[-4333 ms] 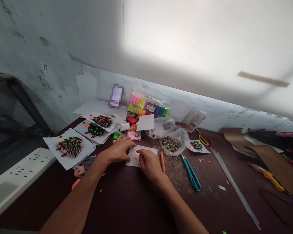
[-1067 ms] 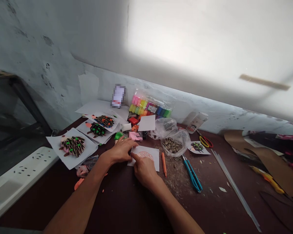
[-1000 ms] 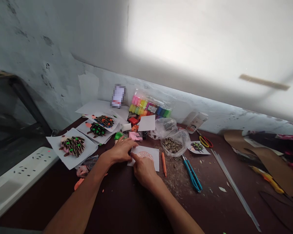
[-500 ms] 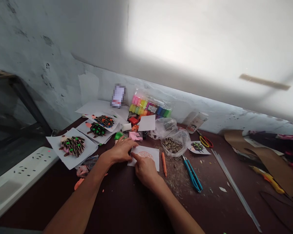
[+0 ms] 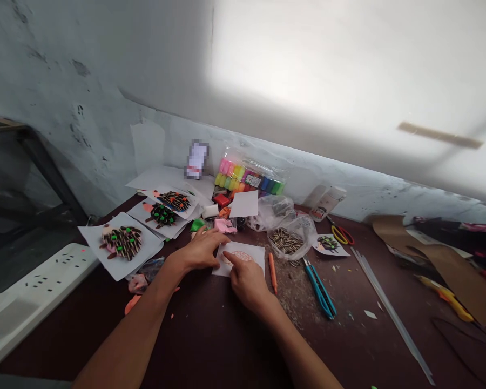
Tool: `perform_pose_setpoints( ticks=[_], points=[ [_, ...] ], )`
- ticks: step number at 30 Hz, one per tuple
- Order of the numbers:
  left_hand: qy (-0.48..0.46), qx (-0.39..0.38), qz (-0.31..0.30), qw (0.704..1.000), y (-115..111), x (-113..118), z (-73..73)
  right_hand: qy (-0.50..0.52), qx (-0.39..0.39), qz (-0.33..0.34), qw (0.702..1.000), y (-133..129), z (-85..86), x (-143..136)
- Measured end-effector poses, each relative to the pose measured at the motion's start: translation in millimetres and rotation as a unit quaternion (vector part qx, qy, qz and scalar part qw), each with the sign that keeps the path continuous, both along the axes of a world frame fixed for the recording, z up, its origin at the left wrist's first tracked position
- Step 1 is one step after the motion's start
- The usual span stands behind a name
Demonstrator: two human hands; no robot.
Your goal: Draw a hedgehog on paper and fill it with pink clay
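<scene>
A white paper point(image 5: 258, 263) with an orange drawing lies on the dark table in front of me. My left hand point(image 5: 203, 249) rests at its left edge, fingers apart, holding nothing. Over the drawing, my right hand point(image 5: 247, 276) stretches out its index finger; the other fingers are curled and nothing shows in them. An orange marker point(image 5: 272, 273) lies just right of the paper. Beyond it are a plastic bag of striped seeds point(image 5: 285, 241) and a teal tool point(image 5: 319, 289). Pink clay point(image 5: 225, 225) and green clay point(image 5: 196, 225) sit beyond my left hand.
Seed-covered hedgehog figures point(image 5: 122, 241) lie on papers at the left, beside a white power strip point(image 5: 36, 281). Colored clay packs point(image 5: 249, 177) and a phone point(image 5: 196, 159) stand by the wall. Scissors point(image 5: 342, 234), clear sticks point(image 5: 392, 313) and a yellow glue gun point(image 5: 445, 297) lie at right.
My right hand has shifted slightly right, its index finger moving from the paper's left edge toward the drawing. My left hand has stayed nearly still.
</scene>
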State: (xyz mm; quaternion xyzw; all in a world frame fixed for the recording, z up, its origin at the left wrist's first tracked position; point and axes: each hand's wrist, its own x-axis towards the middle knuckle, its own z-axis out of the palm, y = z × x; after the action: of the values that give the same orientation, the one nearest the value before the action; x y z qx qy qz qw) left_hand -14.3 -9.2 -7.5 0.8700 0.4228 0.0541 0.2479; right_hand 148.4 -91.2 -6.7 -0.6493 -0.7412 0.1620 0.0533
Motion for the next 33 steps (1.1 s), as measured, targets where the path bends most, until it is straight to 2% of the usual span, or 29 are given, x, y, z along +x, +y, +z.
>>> perform_pose_setpoints(
  ticks=[7,15,21,25,30,33],
  points=[
    [0.006,-0.006,0.0,1.0,0,0,1.6,-0.065,-0.019,0.019,0.998,-2,2.1,-7],
    [0.003,0.009,-0.005,1.0,1,-1,-2.7,-0.083,-0.018,0.039,0.996,0,2.0,-11],
    [0.005,0.001,0.002,1.0,1,0,-2.3,-0.071,0.004,0.017,0.997,0,1.5,-9],
    [0.0,-0.002,0.003,1.0,1,0,-2.0,-0.076,-0.005,0.029,0.997,2,0.9,-10],
    [0.0,-0.005,0.004,1.0,0,0,-1.6,-0.066,0.017,0.021,0.997,2,1.2,2],
    [-0.001,-0.009,0.005,1.0,1,0,-1.3,-0.095,0.018,0.017,0.995,-2,1.3,13]
  ],
)
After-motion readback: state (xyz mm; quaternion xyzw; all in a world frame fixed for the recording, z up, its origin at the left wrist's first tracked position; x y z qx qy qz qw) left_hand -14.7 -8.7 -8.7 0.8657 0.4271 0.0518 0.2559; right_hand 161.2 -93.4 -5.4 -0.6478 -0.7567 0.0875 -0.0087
